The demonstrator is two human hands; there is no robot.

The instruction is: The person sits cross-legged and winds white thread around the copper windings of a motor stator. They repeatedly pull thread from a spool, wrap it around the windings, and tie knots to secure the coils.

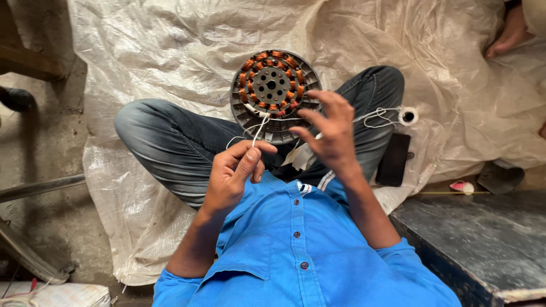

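The left hand (pixel 233 173) is pinching the white thread (pixel 259 129) taut from the motor winding (pixel 272 88) propped against the knees, while the right hand (pixel 330 131) is hovering with fingers spread, holding nothing I can make out

open sheet (pixel 170 45) beyond the stator (pixel 273 94); knees (pixel 142 122) flank it.

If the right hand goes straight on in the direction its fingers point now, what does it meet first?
Probably the round stator with copper coils. The right hand points its spread fingers up and left towards it, and nothing solid shows between them; depth is unclear, so the white thread might come first.
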